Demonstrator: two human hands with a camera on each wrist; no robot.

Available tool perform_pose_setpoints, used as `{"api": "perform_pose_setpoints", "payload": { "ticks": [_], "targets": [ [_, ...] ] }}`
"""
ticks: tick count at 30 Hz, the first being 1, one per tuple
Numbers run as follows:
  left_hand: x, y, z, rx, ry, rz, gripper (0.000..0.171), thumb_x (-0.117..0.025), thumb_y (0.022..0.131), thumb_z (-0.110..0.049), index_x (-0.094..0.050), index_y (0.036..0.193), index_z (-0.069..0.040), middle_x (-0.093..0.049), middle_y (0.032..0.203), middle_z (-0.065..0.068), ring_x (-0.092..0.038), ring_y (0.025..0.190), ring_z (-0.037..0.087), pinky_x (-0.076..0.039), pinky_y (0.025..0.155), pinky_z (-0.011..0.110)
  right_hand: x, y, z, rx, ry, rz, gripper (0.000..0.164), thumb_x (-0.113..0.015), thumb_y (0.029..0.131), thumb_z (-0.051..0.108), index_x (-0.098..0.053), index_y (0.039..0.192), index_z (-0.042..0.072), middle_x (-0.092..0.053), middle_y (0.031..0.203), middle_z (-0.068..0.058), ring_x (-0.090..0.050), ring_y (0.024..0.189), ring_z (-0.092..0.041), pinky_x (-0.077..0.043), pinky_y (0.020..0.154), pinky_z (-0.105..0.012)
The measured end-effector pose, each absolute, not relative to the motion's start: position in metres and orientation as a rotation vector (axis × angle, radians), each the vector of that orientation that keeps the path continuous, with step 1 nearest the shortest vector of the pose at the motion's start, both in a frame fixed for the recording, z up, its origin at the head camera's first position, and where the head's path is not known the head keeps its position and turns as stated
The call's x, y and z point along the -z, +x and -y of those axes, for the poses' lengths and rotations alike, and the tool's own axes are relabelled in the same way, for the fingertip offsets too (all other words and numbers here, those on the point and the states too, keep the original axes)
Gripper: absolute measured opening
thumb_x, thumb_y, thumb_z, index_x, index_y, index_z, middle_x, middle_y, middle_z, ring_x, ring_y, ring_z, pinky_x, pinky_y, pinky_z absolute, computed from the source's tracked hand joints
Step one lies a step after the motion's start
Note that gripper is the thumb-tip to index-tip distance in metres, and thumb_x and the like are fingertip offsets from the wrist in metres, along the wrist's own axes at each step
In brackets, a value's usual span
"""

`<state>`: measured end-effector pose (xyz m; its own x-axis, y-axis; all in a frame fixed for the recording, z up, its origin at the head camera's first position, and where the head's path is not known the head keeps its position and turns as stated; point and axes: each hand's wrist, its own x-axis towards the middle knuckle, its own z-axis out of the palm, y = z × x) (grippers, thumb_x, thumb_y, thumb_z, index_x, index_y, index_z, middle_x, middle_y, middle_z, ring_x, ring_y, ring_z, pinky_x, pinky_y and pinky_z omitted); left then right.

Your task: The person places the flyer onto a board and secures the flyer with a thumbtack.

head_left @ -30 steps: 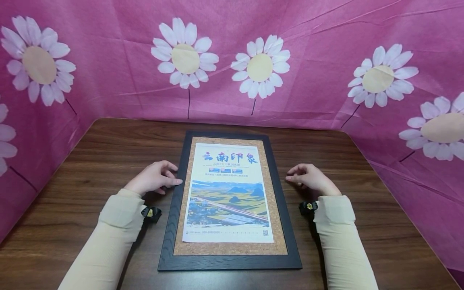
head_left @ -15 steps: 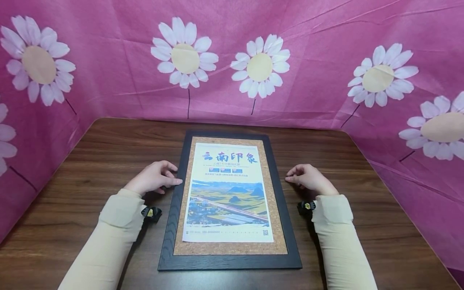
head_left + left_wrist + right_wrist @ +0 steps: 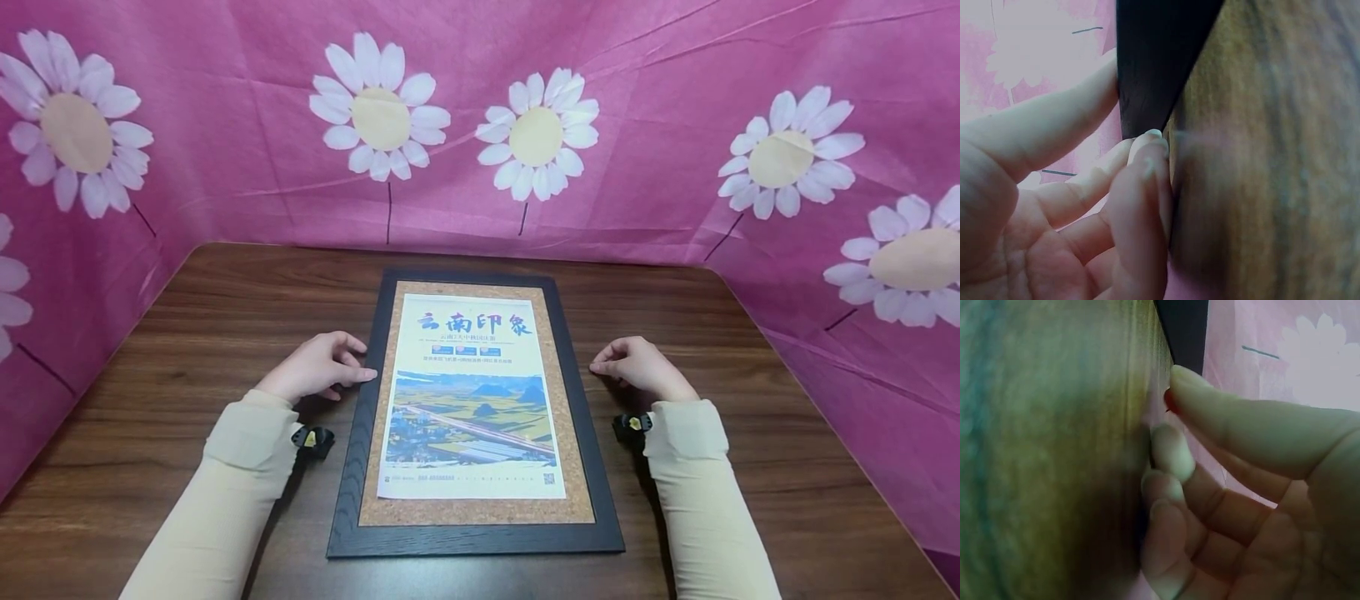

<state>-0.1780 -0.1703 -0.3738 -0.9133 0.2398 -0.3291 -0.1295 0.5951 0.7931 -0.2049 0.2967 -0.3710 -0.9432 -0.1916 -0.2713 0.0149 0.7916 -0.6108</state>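
Observation:
A cork board (image 3: 480, 514) with a black frame lies flat on the wooden table, a printed landscape poster (image 3: 472, 417) on its cork face. At the frame's left side, my left hand (image 3: 318, 367) holds the edge, thumb on top and fingertips at the side. The left wrist view shows that thumb against the black frame (image 3: 1154, 62). My right hand (image 3: 641, 367) is just beyond the frame's right edge, fingers curled. In the right wrist view its thumb and index finger pinch a small red push pin (image 3: 1169, 400), mostly hidden by the thumb.
The brown wooden table (image 3: 225, 317) reaches back to a pink cloth backdrop (image 3: 480, 225) printed with white daisies, which also hangs along both sides. Each wrist wears a black strap with a small camera (image 3: 312, 439).
My right wrist has shifted very slightly to the left. The left hand, the cork board and the poster stay where they were.

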Motion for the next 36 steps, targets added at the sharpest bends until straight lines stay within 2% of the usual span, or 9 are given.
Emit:
{"api": "perform_pose_setpoints", "payload": {
  "ticks": [6, 10, 20, 26, 36],
  "targets": [
    [0.373, -0.177, 0.171, -1.262, 0.094, -2.421, 0.056, -0.074, 0.090, -0.023, -0.049, 0.131, 0.006, -0.062, 0.102, 0.016, -0.060, 0.084, 0.020, -0.059, 0.068, 0.037, 0.371, -0.207, -0.297, 1.001, -0.110, -2.649, 0.021, -0.065, 0.094, 0.013, -0.072, 0.100, -0.005, -0.072, 0.084, -0.006, -0.060, 0.072, -0.015, -0.051, 0.064, -0.030],
    [0.374, -0.177, 0.172, -1.266, 0.090, -2.416, 0.055, -0.074, 0.090, -0.022, -0.049, 0.131, 0.006, -0.062, 0.102, 0.016, -0.060, 0.083, 0.020, -0.059, 0.068, 0.037, 0.371, -0.208, -0.295, 1.036, -0.112, -2.648, 0.022, -0.064, 0.096, 0.012, -0.072, 0.103, -0.006, -0.075, 0.090, -0.009, -0.063, 0.073, -0.013, -0.053, 0.066, -0.030],
    [0.375, -0.178, 0.171, -1.285, 0.088, -2.407, 0.054, -0.073, 0.090, -0.021, -0.049, 0.130, 0.005, -0.062, 0.101, 0.014, -0.058, 0.082, 0.019, -0.059, 0.067, 0.036, 0.361, -0.207, -0.283, 1.150, -0.133, -2.636, 0.025, -0.064, 0.096, 0.014, -0.071, 0.109, -0.007, -0.075, 0.097, -0.015, -0.065, 0.075, -0.015, -0.054, 0.067, -0.028],
    [0.374, -0.178, 0.172, -1.281, 0.084, -2.404, 0.054, -0.073, 0.090, -0.021, -0.049, 0.131, 0.005, -0.061, 0.102, 0.014, -0.058, 0.083, 0.020, -0.059, 0.068, 0.036, 0.349, -0.213, -0.265, 1.203, -0.101, -2.611, 0.027, -0.065, 0.096, 0.015, -0.070, 0.111, -0.006, -0.074, 0.099, -0.014, -0.066, 0.080, -0.020, -0.054, 0.073, -0.031],
    [0.372, -0.177, 0.170, -1.287, 0.084, -2.400, 0.056, -0.074, 0.089, -0.022, -0.049, 0.131, 0.005, -0.063, 0.101, 0.013, -0.058, 0.082, 0.019, -0.058, 0.066, 0.035, 0.337, -0.232, -0.241, 1.121, -0.190, -2.640, 0.025, -0.065, 0.096, 0.016, -0.071, 0.110, -0.004, -0.073, 0.097, -0.016, -0.065, 0.075, -0.021, -0.055, 0.073, -0.034]
  ]
}}
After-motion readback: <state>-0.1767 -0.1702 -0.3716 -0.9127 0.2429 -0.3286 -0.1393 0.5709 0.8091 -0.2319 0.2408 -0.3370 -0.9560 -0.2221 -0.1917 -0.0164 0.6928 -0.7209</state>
